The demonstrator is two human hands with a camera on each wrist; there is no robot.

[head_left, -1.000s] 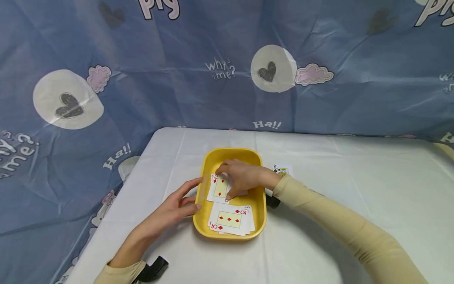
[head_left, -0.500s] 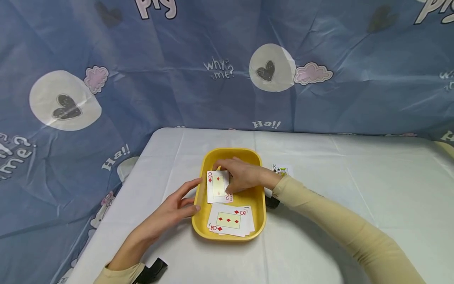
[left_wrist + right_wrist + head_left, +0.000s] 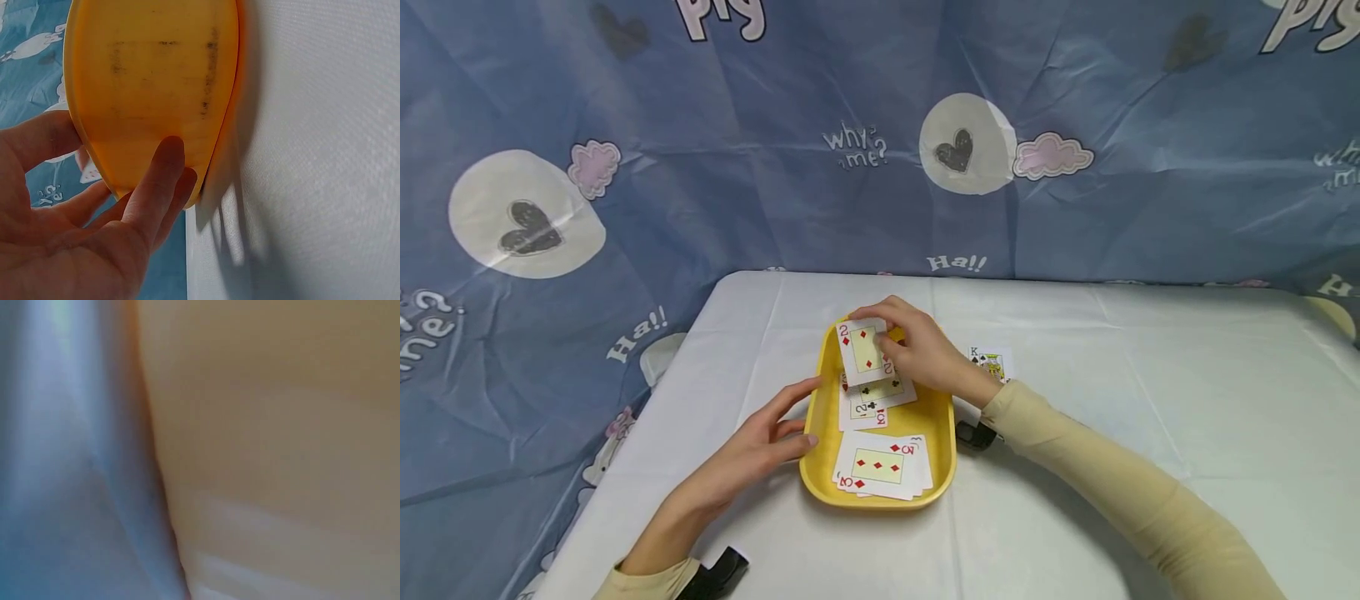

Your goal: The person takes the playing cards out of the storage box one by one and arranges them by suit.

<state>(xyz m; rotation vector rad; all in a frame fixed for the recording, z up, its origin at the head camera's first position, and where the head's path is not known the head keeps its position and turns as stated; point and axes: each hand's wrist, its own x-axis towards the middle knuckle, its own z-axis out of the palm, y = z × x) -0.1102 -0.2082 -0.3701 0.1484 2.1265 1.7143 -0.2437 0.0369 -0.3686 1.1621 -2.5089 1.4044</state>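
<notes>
My right hand [image 3: 919, 348] pinches a two of diamonds playing card [image 3: 862, 354], thumb on its face, over the far end of a yellow tray [image 3: 936, 417]. Below that card lie a two of clubs [image 3: 883, 392] and a red-marked card [image 3: 852, 419], both partly covered. A fanned pile of cards topped by a three of diamonds [image 3: 877, 467] occupies the near end. Against the tray's left side rests my left hand [image 3: 767, 433], its fingers extended. In the left wrist view, those fingers touch the tray's outer wall [image 3: 150, 75]. The right wrist view is mostly filled by a blurred beige surface [image 3: 269, 456].
To the right of the tray, a king card [image 3: 990, 364] lies on the white tablecloth [image 3: 1075, 367], partly behind the right wrist. Black wrist devices [image 3: 718, 575] sit at both wrists. A blue printed curtain [image 3: 775, 192] hangs behind the table.
The right hand has lifted the two of diamonds and carried it toward the far end of the tray, uncovering the two of clubs and the red-marked card. The left hand stays at the tray's side.
</notes>
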